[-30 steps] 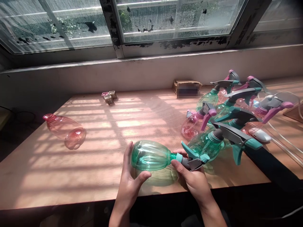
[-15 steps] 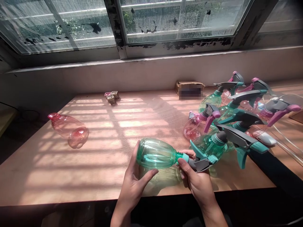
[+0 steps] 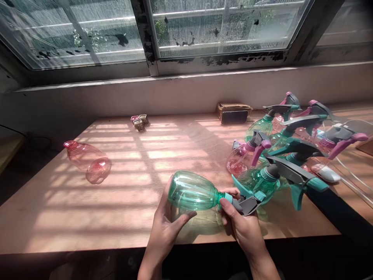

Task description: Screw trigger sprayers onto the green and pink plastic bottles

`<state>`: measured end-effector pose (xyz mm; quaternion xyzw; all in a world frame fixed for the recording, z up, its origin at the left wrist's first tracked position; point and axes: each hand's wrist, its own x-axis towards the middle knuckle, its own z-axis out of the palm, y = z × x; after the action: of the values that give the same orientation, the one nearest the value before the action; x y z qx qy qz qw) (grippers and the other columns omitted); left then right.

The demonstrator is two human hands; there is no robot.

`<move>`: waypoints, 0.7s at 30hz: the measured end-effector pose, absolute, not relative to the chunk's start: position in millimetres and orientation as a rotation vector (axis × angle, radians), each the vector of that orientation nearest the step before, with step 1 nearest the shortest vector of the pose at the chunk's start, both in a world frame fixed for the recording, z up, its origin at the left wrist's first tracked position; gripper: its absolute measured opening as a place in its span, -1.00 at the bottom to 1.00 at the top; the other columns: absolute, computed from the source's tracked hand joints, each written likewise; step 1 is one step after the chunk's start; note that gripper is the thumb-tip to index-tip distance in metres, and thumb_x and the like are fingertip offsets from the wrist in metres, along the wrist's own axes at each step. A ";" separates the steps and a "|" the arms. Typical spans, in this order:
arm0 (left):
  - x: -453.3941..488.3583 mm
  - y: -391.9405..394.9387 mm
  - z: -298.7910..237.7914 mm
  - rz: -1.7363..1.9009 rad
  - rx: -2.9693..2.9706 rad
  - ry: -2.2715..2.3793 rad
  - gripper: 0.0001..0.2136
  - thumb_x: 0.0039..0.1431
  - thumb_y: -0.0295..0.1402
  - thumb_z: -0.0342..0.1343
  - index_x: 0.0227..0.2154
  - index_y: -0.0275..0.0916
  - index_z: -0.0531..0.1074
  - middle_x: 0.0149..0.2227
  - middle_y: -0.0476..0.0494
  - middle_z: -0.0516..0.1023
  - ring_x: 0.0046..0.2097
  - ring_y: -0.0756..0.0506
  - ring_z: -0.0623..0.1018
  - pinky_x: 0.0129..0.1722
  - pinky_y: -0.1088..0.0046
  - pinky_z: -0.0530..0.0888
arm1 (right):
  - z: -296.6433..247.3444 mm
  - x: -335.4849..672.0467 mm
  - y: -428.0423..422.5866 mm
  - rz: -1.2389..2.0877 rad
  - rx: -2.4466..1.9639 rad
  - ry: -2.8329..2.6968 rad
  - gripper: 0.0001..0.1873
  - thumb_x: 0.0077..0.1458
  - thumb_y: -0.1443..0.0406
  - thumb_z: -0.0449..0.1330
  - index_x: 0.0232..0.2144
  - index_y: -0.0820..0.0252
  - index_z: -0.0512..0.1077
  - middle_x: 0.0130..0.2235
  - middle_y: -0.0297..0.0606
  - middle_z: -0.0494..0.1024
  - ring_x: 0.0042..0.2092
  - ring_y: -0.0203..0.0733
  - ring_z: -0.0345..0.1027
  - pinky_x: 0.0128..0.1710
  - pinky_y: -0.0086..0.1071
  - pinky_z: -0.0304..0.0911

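A clear green spray bottle (image 3: 192, 190) lies sideways in the air between my hands, above the table's front part. My left hand (image 3: 170, 221) cups its rounded base, thumb along the lower side and fingers behind it. At the neck, my right hand (image 3: 240, 216) pinches the teal collar (image 3: 228, 197) of the grey and teal trigger head (image 3: 247, 202), which points right. Just behind that trigger head stands another green spray bottle (image 3: 259, 182). Whether the collar is fully seated on the neck I cannot tell.
Several pink and green spray bottles with trigger heads crowd the right side, among them a pink one (image 3: 240, 159). A headless pink bottle (image 3: 90, 159) lies at the left. Small blocks (image 3: 139, 123) and a box (image 3: 234, 113) sit at the back of the wooden table (image 3: 116, 210).
The camera view has shifted slightly. Both hands keep their hold on the green spray bottle, and its trigger head looks slightly turned.
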<state>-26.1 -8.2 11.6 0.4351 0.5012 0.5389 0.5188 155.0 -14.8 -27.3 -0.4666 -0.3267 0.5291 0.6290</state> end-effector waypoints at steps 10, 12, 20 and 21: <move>-40.8 -4.1 2.9 1.233 1.217 1.226 -0.29 0.10 -0.12 0.42 0.31 -0.04 0.38 0.27 -0.16 0.52 0.36 -0.38 0.41 0.33 0.13 0.42 | -25.1 153.6 -13.7 1.178 -1.055 -0.779 -0.64 0.13 0.07 0.47 -0.21 0.13 0.47 -0.57 -0.48 0.46 -0.60 -0.38 0.25 -0.63 -0.52 0.15; -43.6 -2.8 -3.6 1.204 1.249 1.218 -0.31 0.11 -0.17 0.42 0.31 -0.05 0.39 0.23 -0.18 0.55 0.35 -0.40 0.41 0.33 0.10 0.41 | -25.4 154.9 -13.4 1.193 -1.050 -0.740 -0.61 0.13 0.06 0.47 -0.18 0.14 0.46 -0.56 -0.48 0.47 -0.61 -0.38 0.25 -0.67 -0.54 0.08; -41.2 -5.9 -10.0 1.204 1.233 1.197 -0.18 0.10 -0.22 0.44 0.40 0.07 0.23 0.36 -0.13 0.42 0.41 -0.34 0.34 0.42 0.08 0.29 | -26.6 158.1 -14.1 1.232 -1.002 -0.697 -0.59 0.14 0.05 0.48 -0.15 0.13 0.46 -0.52 -0.46 0.52 -0.60 -0.40 0.28 -0.58 -0.54 0.20; -39.5 -6.2 -5.9 1.210 1.235 1.206 -0.17 0.08 -0.21 0.45 0.40 0.07 0.23 0.37 -0.12 0.41 0.42 -0.35 0.33 0.42 0.08 0.29 | -26.7 157.4 -14.1 1.222 -1.010 -0.710 -0.60 0.13 0.06 0.48 -0.16 0.12 0.46 -0.52 -0.46 0.51 -0.60 -0.41 0.28 -0.58 -0.54 0.19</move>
<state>-39.5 -6.2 -5.9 0.5095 0.4975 0.4990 0.4938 157.4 -14.1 -26.7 -0.4439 -0.3121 0.5371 0.6458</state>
